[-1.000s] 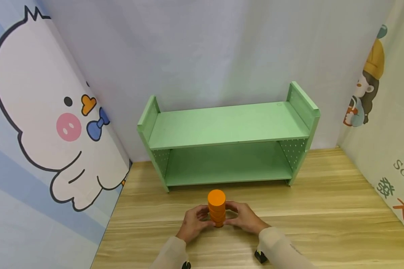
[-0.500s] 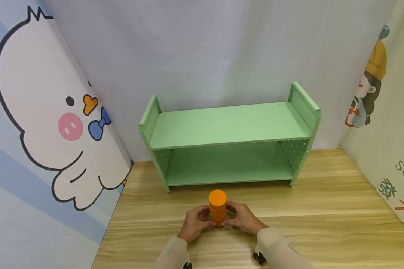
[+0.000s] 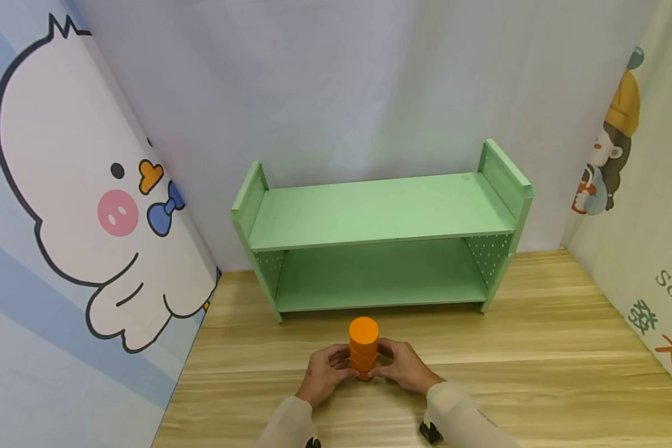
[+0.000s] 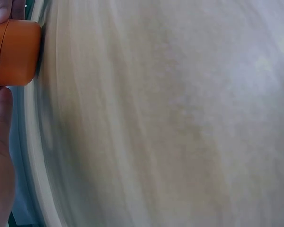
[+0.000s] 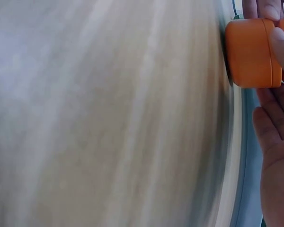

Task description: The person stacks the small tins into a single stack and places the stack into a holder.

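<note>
A stack of orange round canisters (image 3: 364, 333) stands upright on the wooden table, in front of the green shelf. My left hand (image 3: 323, 372) holds it from the left side, thumb at the front and fingers curled behind. From the right, my right hand (image 3: 406, 366) grips the same stack, its thumb low near the bottom piece. In the left wrist view one orange canister (image 4: 20, 52) shows a thin seam, with fingertips at its sides. A matching seam shows on the orange canister (image 5: 248, 52) in the right wrist view. The hands hide part of the stack's sides.
Behind the stack stands a two-tier green shelf (image 3: 381, 211) with raised side panels. A grey curtain (image 3: 336, 93) hangs at the back, and printed cloths flank the wooden table (image 3: 560, 348). Black wrist devices (image 3: 429, 431) sit under the sleeves.
The stack and both hands appear slightly farther right in the head view, along with a small camera shift. Both hands keep hold of the stack.
</note>
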Available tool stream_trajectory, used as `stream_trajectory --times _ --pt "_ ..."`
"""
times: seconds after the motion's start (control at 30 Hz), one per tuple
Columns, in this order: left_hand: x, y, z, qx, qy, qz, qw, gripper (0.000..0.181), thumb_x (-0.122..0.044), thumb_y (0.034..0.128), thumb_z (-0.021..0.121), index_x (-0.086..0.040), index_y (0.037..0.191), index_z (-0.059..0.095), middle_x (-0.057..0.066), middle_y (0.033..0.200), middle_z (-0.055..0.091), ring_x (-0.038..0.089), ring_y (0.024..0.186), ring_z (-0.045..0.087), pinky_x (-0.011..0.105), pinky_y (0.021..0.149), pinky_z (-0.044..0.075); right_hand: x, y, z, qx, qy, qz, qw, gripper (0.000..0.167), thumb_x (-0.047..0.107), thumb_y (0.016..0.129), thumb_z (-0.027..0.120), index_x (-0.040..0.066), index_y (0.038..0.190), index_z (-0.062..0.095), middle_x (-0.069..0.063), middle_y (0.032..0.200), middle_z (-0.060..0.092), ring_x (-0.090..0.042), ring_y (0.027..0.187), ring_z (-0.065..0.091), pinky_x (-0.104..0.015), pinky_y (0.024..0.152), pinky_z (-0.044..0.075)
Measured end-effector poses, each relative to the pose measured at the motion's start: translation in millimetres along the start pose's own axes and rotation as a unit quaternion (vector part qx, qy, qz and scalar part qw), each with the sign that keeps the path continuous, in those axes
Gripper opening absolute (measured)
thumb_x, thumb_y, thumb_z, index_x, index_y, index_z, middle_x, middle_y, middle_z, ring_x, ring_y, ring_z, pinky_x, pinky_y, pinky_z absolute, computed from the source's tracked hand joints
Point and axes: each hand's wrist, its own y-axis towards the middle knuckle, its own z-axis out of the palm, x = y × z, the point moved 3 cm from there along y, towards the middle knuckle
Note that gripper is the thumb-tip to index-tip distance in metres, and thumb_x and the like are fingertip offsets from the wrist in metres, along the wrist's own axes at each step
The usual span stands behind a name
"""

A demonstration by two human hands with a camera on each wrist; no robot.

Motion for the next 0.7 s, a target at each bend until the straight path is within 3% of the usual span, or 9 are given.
stream_trajectory --times 0.1,0.23,0.6,0.7 --pt "11.5 5.3 0.6 -0.002 -0.008 -0.003 1.0000 0.049 0.011 0.0777 0.079 0.011 0.123 0.063 0.028 0.123 0.064 0.040 0.114 0.063 0.039 0.094 0.057 1.4 -0.2 -1.7 -0.001 0.003 0.005 1.0000 0.055 0.007 0.084 0.081 -0.006 0.132 0.057 -0.022 0.134 0.059 -0.040 0.126 0.054 -0.054 0.108 0.043" --pt "16.3 8.3 0.6 0.001 -0.014 -0.001 0.9999 0.050 0.008 0.0772 0.081 0.009 0.124 0.063 0.025 0.123 0.065 0.037 0.114 0.064 0.038 0.095 0.056 3.4 0.3 -4.3 -0.005 0.003 0.014 0.9999 0.056 0.007 0.084 0.081 -0.007 0.133 0.057 -0.023 0.135 0.059 -0.042 0.127 0.054 -0.055 0.108 0.042" --pt "5.7 16.7 1.5 0.011 0.005 0.001 0.9999 0.050 0.002 0.0779 0.083 0.013 0.123 0.063 0.027 0.121 0.065 0.039 0.113 0.064 0.036 0.093 0.057 14.8 0.5 -14.6 -0.008 -0.002 0.020 0.9998 0.057 0.009 0.085 0.080 -0.007 0.134 0.056 -0.023 0.137 0.057 -0.042 0.128 0.052 -0.056 0.110 0.040" --pt "0.7 20.1 2.1 0.014 -0.019 -0.013 0.9996 0.050 0.004 0.0777 0.082 0.016 0.122 0.062 0.029 0.121 0.065 0.040 0.112 0.064 0.038 0.094 0.057 18.7 0.8 -19.2 -0.013 -0.011 0.013 0.9998 0.057 0.010 0.085 0.081 -0.007 0.133 0.057 -0.023 0.135 0.059 -0.042 0.127 0.053 -0.057 0.109 0.041"
